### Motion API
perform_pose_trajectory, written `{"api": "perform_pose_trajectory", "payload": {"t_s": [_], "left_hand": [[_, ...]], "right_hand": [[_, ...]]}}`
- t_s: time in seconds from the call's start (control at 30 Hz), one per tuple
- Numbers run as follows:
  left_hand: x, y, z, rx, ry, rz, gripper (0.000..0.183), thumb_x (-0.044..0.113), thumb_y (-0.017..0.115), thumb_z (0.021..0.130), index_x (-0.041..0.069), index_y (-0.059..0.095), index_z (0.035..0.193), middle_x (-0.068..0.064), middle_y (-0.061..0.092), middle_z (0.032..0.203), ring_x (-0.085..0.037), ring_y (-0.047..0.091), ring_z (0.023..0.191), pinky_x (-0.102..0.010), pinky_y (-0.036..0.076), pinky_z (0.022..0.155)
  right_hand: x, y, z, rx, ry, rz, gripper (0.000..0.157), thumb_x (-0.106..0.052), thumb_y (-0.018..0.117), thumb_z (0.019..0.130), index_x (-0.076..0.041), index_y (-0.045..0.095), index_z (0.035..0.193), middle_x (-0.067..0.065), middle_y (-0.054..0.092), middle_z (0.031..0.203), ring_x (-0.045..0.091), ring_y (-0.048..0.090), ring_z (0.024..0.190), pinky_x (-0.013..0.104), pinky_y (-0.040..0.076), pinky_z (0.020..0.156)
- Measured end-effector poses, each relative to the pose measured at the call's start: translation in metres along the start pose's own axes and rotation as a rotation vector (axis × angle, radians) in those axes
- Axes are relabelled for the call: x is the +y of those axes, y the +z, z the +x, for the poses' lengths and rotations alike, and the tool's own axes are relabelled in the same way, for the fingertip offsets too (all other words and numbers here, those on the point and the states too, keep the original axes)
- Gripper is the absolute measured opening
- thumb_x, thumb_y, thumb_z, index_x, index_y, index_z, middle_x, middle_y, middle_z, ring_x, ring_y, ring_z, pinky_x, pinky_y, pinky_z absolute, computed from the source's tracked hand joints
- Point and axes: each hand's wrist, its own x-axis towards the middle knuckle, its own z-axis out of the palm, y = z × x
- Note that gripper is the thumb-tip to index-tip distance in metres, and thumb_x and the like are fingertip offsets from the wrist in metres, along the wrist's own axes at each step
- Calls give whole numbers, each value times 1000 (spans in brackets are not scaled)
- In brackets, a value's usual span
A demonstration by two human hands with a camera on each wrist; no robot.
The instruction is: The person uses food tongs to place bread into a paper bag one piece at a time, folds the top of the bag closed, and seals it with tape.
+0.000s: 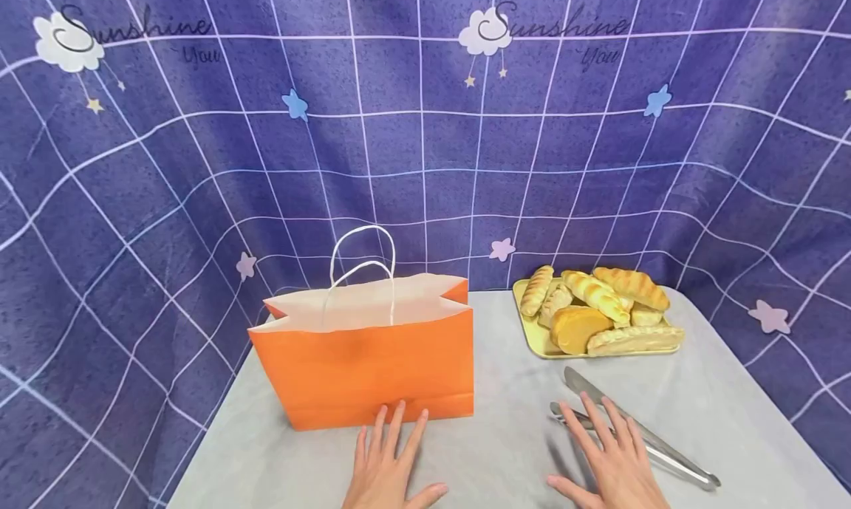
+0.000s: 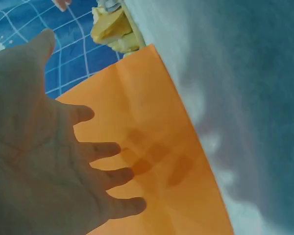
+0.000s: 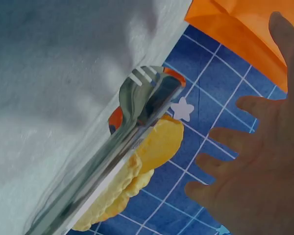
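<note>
With fingers spread, my left hand (image 1: pixel 387 461) is in front of an orange paper bag (image 1: pixel 385 376), its fingertips overlapping the bag's lower front in the head view. The bag stands upright, its top open and two white handles (image 1: pixel 362 228) rising from it. My right hand (image 1: pixel 614 457), fingers also spread, is over metal tongs (image 1: pixel 665 450) that lie slantwise on the table; it hides part of one arm. In the right wrist view, the slotted tip of the tongs (image 3: pixel 137 93) shows beside that hand's fingers. Neither hand holds anything.
Behind the tongs, a yellow tray (image 1: pixel 532 339) bears several bread pieces (image 1: pixel 595 298), some long and ridged, one rounded and smooth. The pale grey table (image 1: pixel 505 391) is bordered by a blue gridded curtain (image 1: pixel 425 147) at the back and both sides.
</note>
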Motion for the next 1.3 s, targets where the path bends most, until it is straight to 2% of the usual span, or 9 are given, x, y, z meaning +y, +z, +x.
{"api": "perform_pose_trajectory", "payload": {"t_s": [0.13,0.27,0.43,0.53,0.63,0.73,0.9,1.13,1.3], "left_hand": [[-10,-17,6,362,228,-80,66,56,59,92,13,55,141,-7,61,131,-26,61,115,-50,50,89],[-19,-54,21,728,395,-194,29,30,59,98,6,73,107,-2,73,96,-18,69,83,-36,52,73],[-33,-107,41,981,417,-256,24,18,60,96,-2,72,91,-12,69,86,-29,64,77,-36,45,76],[-45,-132,50,1061,335,-256,27,20,62,93,-6,69,93,-17,66,90,-35,59,84,-32,41,84],[-59,-151,60,1003,193,-270,39,24,66,88,-6,64,112,-20,63,104,-37,56,97,-33,35,91],[-74,-161,69,798,61,-270,62,27,72,86,1,51,137,-18,61,120,-37,53,110,-44,33,97],[-89,-158,79,537,51,-211,71,27,77,84,4,46,144,-16,64,121,-38,56,116,-59,30,107],[-88,-149,77,537,159,-187,35,17,75,85,0,65,114,-12,70,104,-33,62,108,-54,28,113],[-86,-146,72,575,284,-222,16,7,72,84,5,68,99,-4,67,95,-24,63,99,-53,28,115]], "right_hand": [[6,-7,0,86,-49,63,90,-52,81,71,-20,47,148,15,53,137,39,46,124,54,32,99],[12,-16,-1,217,-72,105,72,-30,85,70,-15,61,136,5,67,113,23,62,101,29,42,89],[32,-23,-3,229,-38,40,62,-25,86,69,-9,64,125,5,68,99,24,64,87,42,50,70],[52,-23,-5,180,-36,23,68,-29,85,70,-4,60,127,13,65,104,33,62,92,51,48,72],[73,-20,-9,154,-55,10,73,-40,84,72,0,58,128,18,61,108,39,59,96,55,47,74],[88,-13,-15,142,-78,-6,80,-51,83,69,2,58,124,20,61,107,40,59,95,56,47,73],[102,1,-26,74,-38,-36,83,-47,89,58,2,60,118,20,64,103,39,63,90,56,49,72],[106,5,-25,87,-31,12,75,-30,93,55,2,61,116,17,67,97,36,66,83,54,51,69],[103,2,-15,0,16,62,66,-20,91,62,4,62,116,13,69,97,32,66,84,51,51,72]]}}
